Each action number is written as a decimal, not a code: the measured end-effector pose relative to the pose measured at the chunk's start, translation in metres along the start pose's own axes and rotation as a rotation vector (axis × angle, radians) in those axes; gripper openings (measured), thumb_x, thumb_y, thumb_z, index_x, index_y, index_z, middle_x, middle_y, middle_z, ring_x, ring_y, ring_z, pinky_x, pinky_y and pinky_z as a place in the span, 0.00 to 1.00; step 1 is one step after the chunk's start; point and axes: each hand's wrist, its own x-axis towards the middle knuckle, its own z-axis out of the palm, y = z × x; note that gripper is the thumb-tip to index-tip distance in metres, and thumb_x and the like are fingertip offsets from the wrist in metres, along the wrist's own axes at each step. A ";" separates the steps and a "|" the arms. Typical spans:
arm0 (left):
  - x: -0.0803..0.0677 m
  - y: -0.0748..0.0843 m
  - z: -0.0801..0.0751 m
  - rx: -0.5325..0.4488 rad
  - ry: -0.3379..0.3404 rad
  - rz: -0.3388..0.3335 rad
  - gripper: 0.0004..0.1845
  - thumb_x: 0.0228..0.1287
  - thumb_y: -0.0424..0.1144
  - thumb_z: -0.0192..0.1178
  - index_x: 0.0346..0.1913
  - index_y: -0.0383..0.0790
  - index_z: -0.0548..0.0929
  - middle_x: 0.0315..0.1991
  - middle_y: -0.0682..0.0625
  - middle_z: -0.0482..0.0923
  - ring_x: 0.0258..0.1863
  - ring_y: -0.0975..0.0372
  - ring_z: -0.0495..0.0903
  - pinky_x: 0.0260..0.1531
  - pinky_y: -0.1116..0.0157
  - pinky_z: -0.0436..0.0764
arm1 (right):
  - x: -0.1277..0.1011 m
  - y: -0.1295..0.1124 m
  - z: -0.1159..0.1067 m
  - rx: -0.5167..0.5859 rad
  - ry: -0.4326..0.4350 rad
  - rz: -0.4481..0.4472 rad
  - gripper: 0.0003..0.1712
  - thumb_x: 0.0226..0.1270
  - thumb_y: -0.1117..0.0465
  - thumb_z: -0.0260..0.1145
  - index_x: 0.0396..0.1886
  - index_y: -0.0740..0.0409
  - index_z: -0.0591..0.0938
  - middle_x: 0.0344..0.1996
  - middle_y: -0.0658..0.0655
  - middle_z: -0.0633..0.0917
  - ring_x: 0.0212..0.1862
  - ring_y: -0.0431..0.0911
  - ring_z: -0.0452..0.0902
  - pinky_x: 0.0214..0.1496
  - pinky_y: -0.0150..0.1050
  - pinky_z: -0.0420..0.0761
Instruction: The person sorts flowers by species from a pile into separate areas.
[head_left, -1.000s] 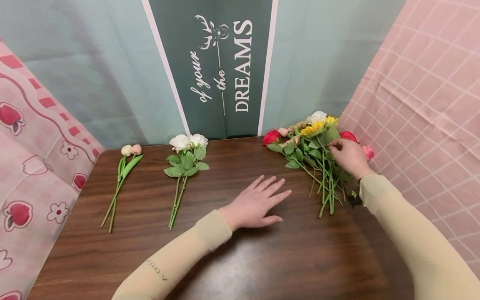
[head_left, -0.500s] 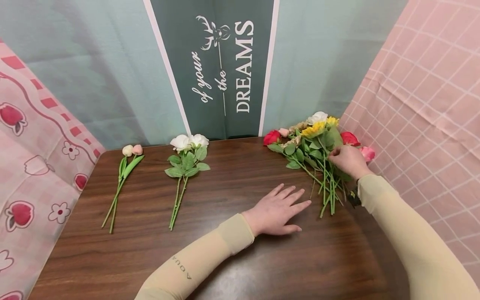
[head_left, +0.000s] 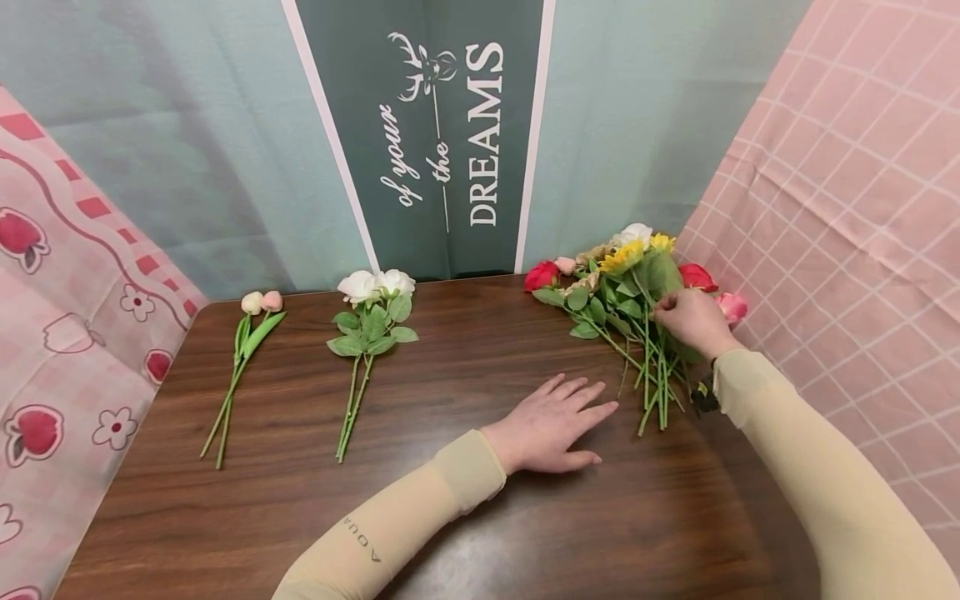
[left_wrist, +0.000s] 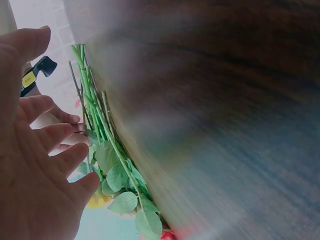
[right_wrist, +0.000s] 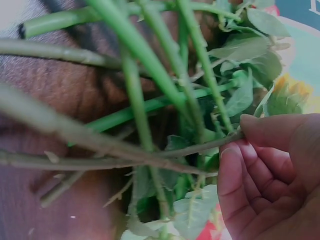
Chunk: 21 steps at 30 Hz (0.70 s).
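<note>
Head camera is showing me a mixed heap of artificial flowers with green stems, yellow sunflowers, red and pink roses and a white bloom (head_left: 633, 287), lying at the far right corner of the dark brown wooden table (head_left: 465, 517), close against the pink checked cloth wall (head_left: 847, 208). I am judging the sorting as partly done: two pale pink tulip buds on long green stems (head_left: 240, 367) are lying together at the far left, and two white roses with green leaves (head_left: 367, 333) are lying beside them, well apart from the heap. Most of the flowers are waiting in the heap, so I am reckoning the larger share of the work is left.

My right hand (head_left: 693, 321) is resting on top of the heap, palm down, fingers curled. Right wrist camera is showing its thumb and fingertips (right_wrist: 235, 155) pinching one thin brownish-green stem (right_wrist: 150, 157) among the crossed stems, so the hand is closed on that stem, which has not yet come free of the others.

My left hand (head_left: 555, 425) is lying flat on the table just left of the stem ends, fingers straight and spread, pointing toward the heap and holding nothing. Left wrist camera is showing the same spread fingers (left_wrist: 55, 135) near the stems but not touching them.

Both arms are wearing beige sleeves. Behind the table a dark green banner with white lettering (head_left: 442, 133) is hanging.
</note>
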 end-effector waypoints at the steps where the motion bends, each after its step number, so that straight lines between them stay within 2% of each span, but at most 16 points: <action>1: 0.000 0.000 0.000 -0.001 -0.001 -0.001 0.42 0.73 0.66 0.51 0.83 0.55 0.54 0.82 0.49 0.51 0.80 0.54 0.49 0.78 0.52 0.45 | 0.000 -0.002 -0.001 0.007 0.009 0.002 0.13 0.69 0.58 0.69 0.36 0.66 0.88 0.32 0.63 0.87 0.31 0.54 0.78 0.37 0.51 0.77; 4: -0.001 -0.001 0.001 0.003 -0.001 -0.003 0.42 0.74 0.66 0.51 0.83 0.54 0.54 0.81 0.49 0.52 0.80 0.54 0.50 0.78 0.53 0.47 | -0.001 -0.008 -0.006 0.037 0.045 0.010 0.14 0.70 0.58 0.69 0.41 0.68 0.87 0.36 0.65 0.88 0.34 0.55 0.80 0.37 0.51 0.77; 8: -0.002 -0.003 0.001 0.013 0.010 -0.006 0.41 0.74 0.66 0.51 0.82 0.54 0.56 0.81 0.49 0.54 0.79 0.54 0.52 0.78 0.53 0.49 | 0.000 -0.020 -0.014 0.056 0.105 0.020 0.14 0.70 0.58 0.69 0.41 0.67 0.87 0.34 0.64 0.87 0.32 0.54 0.78 0.35 0.47 0.75; 15: -0.006 -0.008 0.002 -0.006 0.036 -0.019 0.40 0.74 0.64 0.52 0.82 0.53 0.57 0.81 0.49 0.54 0.79 0.54 0.53 0.78 0.54 0.51 | 0.000 -0.042 -0.024 0.064 0.176 0.019 0.17 0.74 0.52 0.66 0.44 0.63 0.87 0.40 0.66 0.88 0.37 0.57 0.80 0.40 0.52 0.74; 18: -0.008 -0.011 0.001 -0.038 0.047 -0.048 0.39 0.75 0.63 0.52 0.82 0.52 0.58 0.80 0.49 0.55 0.79 0.55 0.55 0.77 0.55 0.53 | -0.001 -0.054 -0.026 0.079 0.202 0.003 0.19 0.75 0.49 0.65 0.44 0.61 0.87 0.38 0.65 0.88 0.33 0.55 0.78 0.38 0.50 0.73; 21: -0.011 -0.014 -0.001 -0.116 0.082 -0.100 0.37 0.76 0.60 0.54 0.80 0.50 0.62 0.79 0.48 0.59 0.77 0.54 0.59 0.76 0.56 0.58 | -0.002 -0.067 -0.026 0.105 0.222 -0.026 0.19 0.74 0.48 0.66 0.45 0.60 0.88 0.38 0.63 0.88 0.31 0.52 0.77 0.36 0.46 0.73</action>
